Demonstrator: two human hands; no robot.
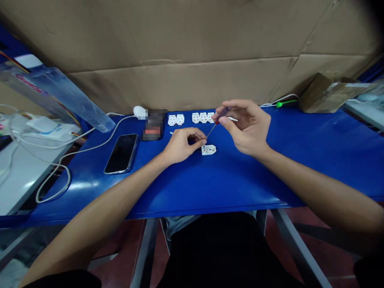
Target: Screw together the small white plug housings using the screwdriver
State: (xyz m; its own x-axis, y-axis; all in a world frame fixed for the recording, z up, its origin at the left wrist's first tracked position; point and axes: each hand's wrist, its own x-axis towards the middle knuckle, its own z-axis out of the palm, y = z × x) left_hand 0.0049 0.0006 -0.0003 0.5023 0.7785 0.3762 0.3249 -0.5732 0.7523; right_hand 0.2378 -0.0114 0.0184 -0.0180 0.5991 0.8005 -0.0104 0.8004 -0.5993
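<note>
My right hand [247, 130] grips a screwdriver [222, 116] by its purple-and-red handle, and the thin shaft slants down to the left. At the shaft's tip, the thumb and fingers of my left hand [183, 145] are pinched together; whatever they hold is too small or hidden to make out. Just beside those fingertips, a small white plastic housing [209, 150] lies on the blue table with its inside facing up. Behind my hands stand similar white pieces in a row: a pair [176, 120] on the left and a group [203, 117] partly covered by my right hand.
A phone [121, 154] lies on the blue table [210, 188] at left, near a dark, partly blurred packet [154, 125]. White cables [67, 168] loop along the left side. A cardboard box [321, 96] sits at the back right, before a cardboard wall [192, 44].
</note>
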